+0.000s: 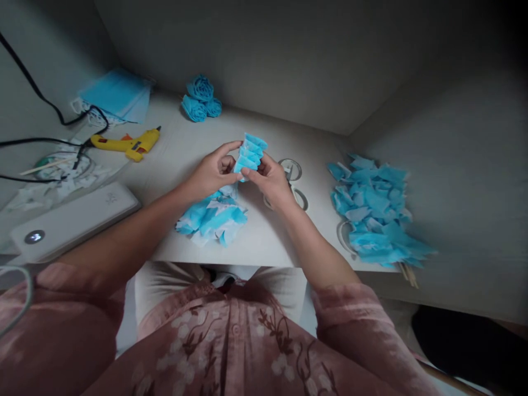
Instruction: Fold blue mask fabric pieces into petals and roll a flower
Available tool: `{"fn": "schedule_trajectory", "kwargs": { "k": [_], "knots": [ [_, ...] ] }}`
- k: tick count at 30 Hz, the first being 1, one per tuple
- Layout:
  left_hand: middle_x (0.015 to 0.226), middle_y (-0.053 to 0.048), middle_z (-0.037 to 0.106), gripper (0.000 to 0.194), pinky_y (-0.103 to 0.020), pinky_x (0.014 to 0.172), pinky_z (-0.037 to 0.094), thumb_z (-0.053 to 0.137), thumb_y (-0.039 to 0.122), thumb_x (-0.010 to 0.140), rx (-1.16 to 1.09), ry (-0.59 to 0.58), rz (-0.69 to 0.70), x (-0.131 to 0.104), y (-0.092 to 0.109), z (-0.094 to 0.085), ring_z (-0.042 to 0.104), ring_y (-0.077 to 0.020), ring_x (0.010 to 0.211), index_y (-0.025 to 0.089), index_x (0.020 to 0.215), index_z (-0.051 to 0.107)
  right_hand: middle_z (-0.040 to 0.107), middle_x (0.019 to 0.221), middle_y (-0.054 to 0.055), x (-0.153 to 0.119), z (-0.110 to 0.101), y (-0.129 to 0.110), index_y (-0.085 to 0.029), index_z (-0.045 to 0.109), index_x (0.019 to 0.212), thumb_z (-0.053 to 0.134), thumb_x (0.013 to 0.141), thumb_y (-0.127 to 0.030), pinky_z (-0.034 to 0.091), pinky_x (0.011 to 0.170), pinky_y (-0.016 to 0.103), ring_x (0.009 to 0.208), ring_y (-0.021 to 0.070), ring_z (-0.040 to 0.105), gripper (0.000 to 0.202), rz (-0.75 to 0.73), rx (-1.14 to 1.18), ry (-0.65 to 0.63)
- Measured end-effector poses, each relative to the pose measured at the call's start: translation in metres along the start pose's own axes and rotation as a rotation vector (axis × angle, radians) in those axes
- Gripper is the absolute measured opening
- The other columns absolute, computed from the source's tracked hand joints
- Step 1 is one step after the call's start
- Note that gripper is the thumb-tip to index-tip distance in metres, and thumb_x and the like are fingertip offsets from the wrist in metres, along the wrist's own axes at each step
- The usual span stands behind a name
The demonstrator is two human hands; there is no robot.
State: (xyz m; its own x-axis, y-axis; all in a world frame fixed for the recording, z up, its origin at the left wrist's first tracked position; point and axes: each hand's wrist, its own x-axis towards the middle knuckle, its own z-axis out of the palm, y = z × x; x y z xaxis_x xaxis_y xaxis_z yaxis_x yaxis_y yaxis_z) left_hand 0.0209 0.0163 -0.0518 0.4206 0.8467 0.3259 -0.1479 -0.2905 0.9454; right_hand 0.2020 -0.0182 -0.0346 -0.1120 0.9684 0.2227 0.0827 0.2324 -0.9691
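Between my two hands, above the table, is a pleated strip of blue fabric (pixel 251 153) that looks like face mask material. My left hand (pixel 216 170) grips its left side, thumb at the lower edge. On the other side my right hand (pixel 272 179) pinches it, thumb pressed against the front near the bottom. Under and left of the hands lies a loose heap of blue and white fabric pieces (pixel 214 220). Scissors (pixel 300 198) rest on the table beside my right hand, partly hidden by it, with a tape roll (pixel 291 169) by them.
Three blue fabric roses (pixel 200 99) sit at the back, right of stacked blue face masks (pixel 115 96). A yellow glue gun (pixel 127 144), cables and a white power bank (pixel 76 220) occupy the left. Blue fabric flowers (pixel 371 203) with sticks (pixel 407 274) are piled on the right.
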Motion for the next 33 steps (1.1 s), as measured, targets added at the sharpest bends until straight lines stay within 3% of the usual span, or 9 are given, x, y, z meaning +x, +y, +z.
{"fn": "schedule_trajectory", "kwargs": {
  "k": [11, 15, 19, 26, 30, 33],
  "knots": [
    [0.08, 0.002, 0.062, 0.07, -0.025, 0.066, 0.047, 0.081, 0.024, 0.073, -0.017, 0.022, -0.03, -0.002, 0.016, -0.003, 0.06, -0.0128, 0.07, 0.021, 0.138, 0.056, 0.072, 0.089, 0.001, 0.001, -0.001, 0.003, -0.024, 0.069, 0.098, 0.083, 0.072, -0.064, 0.058, 0.086, 0.036, 0.087, 0.0201, 0.066, 0.049, -0.026, 0.031, 0.002],
    [0.082, 0.002, 0.063, 0.069, -0.024, 0.063, 0.049, 0.083, 0.026, 0.073, 0.005, 0.037, -0.023, 0.0, 0.013, -0.007, 0.061, -0.0121, 0.068, 0.023, 0.137, 0.056, 0.074, 0.097, 0.002, 0.003, -0.006, 0.003, -0.025, 0.07, 0.113, 0.078, 0.077, -0.065, 0.057, 0.09, 0.037, 0.095, 0.0215, 0.068, 0.055, -0.045, 0.051, -0.033],
    [0.082, 0.002, 0.063, 0.066, -0.025, 0.064, 0.05, 0.081, 0.023, 0.073, 0.0, 0.063, -0.022, 0.001, 0.015, -0.009, 0.063, -0.0126, 0.068, 0.024, 0.135, 0.058, 0.071, 0.091, 0.001, 0.004, -0.011, 0.002, -0.025, 0.066, 0.129, 0.076, 0.079, -0.065, 0.057, 0.091, 0.037, 0.095, 0.0201, 0.067, 0.064, 0.001, 0.039, -0.042],
    [0.08, 0.001, 0.066, 0.063, -0.028, 0.07, 0.053, 0.08, 0.025, 0.073, -0.023, 0.057, -0.004, 0.002, 0.012, -0.008, 0.066, -0.0152, 0.072, 0.022, 0.132, 0.058, 0.071, 0.094, 0.001, 0.003, -0.007, -0.003, -0.023, 0.069, 0.103, 0.082, 0.075, -0.053, 0.055, 0.094, 0.036, 0.094, 0.0199, 0.066, 0.043, -0.034, 0.072, -0.063],
    [0.08, 0.001, 0.067, 0.052, -0.027, 0.07, 0.052, 0.075, 0.024, 0.076, 0.018, 0.181, 0.072, 0.006, 0.012, -0.009, 0.065, -0.0139, 0.072, 0.02, 0.125, 0.061, 0.068, 0.087, 0.0, 0.004, -0.007, 0.001, -0.023, 0.066, 0.095, 0.076, 0.08, -0.055, 0.055, 0.09, 0.034, 0.089, 0.0186, 0.064, 0.037, -0.062, 0.012, 0.016],
    [0.073, 0.002, 0.064, 0.03, -0.025, 0.065, 0.047, 0.071, 0.025, 0.077, 0.138, 0.322, 0.2, 0.003, 0.022, -0.005, 0.06, -0.0118, 0.068, 0.019, 0.107, 0.066, 0.068, 0.088, 0.001, 0.004, -0.007, 0.007, -0.023, 0.065, 0.095, 0.073, 0.083, -0.058, 0.055, 0.088, 0.033, 0.088, 0.0182, 0.063, 0.038, -0.097, -0.037, 0.064]
  ]
}}
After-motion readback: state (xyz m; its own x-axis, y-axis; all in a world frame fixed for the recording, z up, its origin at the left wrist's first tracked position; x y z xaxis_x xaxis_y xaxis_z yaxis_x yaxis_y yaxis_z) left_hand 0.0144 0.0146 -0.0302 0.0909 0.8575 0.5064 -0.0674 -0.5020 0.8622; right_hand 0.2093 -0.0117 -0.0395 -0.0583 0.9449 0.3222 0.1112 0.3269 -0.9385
